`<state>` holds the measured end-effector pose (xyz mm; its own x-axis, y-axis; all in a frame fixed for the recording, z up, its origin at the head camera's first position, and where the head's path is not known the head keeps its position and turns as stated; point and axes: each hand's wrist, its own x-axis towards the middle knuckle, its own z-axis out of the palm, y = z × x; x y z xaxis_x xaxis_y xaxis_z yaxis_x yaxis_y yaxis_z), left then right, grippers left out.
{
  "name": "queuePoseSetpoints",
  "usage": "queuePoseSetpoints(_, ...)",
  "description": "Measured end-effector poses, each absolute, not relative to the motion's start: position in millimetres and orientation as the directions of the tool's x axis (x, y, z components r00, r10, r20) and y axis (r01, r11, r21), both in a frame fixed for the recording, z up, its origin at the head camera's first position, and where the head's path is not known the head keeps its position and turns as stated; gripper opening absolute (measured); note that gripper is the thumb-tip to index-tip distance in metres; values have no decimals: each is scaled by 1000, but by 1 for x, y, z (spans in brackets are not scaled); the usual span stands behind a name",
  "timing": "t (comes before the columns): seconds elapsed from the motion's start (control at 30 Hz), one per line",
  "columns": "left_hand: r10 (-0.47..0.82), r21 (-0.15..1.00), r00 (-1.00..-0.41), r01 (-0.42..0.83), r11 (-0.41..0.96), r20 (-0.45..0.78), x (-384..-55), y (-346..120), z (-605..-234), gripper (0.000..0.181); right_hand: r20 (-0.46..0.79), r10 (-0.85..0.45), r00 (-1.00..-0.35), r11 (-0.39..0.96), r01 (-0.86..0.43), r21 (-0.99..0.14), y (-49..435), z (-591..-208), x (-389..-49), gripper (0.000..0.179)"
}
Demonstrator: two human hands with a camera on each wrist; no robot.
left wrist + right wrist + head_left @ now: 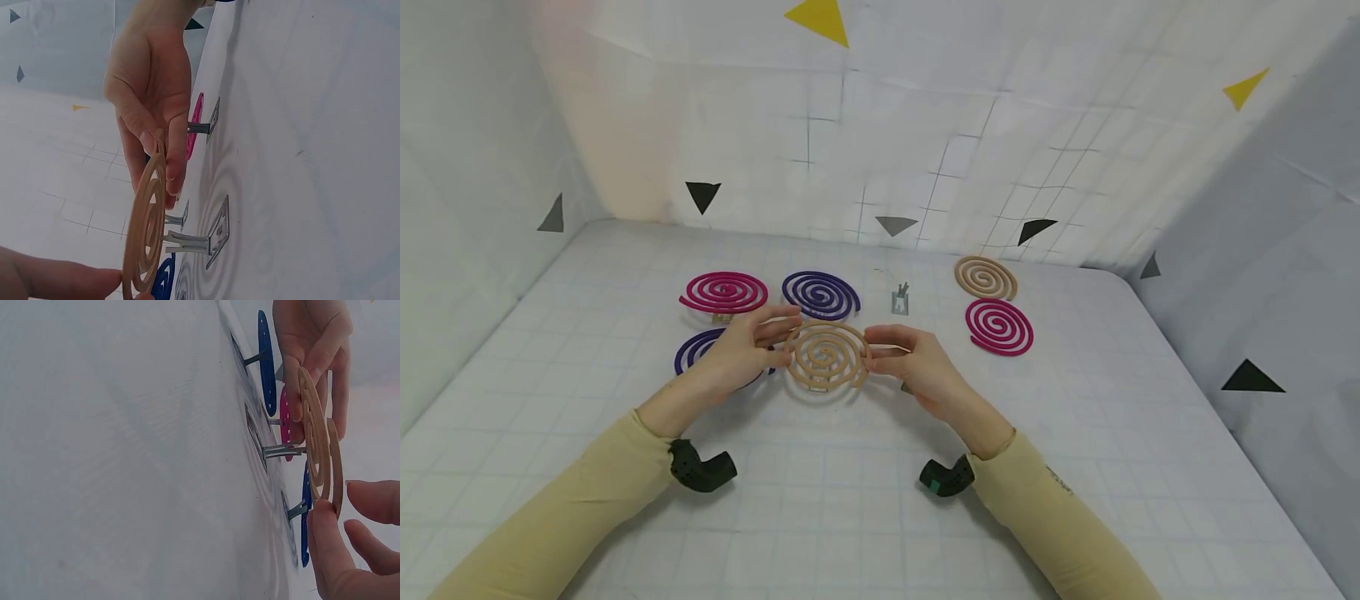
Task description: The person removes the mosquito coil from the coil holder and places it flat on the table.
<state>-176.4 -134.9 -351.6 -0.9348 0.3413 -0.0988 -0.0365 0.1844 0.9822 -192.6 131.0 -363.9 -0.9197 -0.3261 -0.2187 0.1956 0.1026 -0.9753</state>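
A beige mosquito coil lies nearly level between my two hands, raised over the table. My left hand pinches its left edge, and my right hand has the right edge between thumb and fingers. Under the coil's middle stands a metal coil stand, its upright prongs reaching to the coil's centre in both wrist views. A purple coil on a stand is partly covered by my left forearm and hand. Just beyond the beige coil is another purple coil.
A pink coil sits raised on its stand at back left. Behind the right hand are a bare metal stand, a second beige coil and a second pink coil. Another stand is mostly hidden by the right hand. White walls surround the table.
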Motion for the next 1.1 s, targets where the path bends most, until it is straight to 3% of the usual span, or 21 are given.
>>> queuePoseSetpoints(1.1, 342, 998, -938, -42, 37, -52, -176, -132, -352, 66, -231, -339, -912, 18, 239, -971, 138, -364, -197, 44)
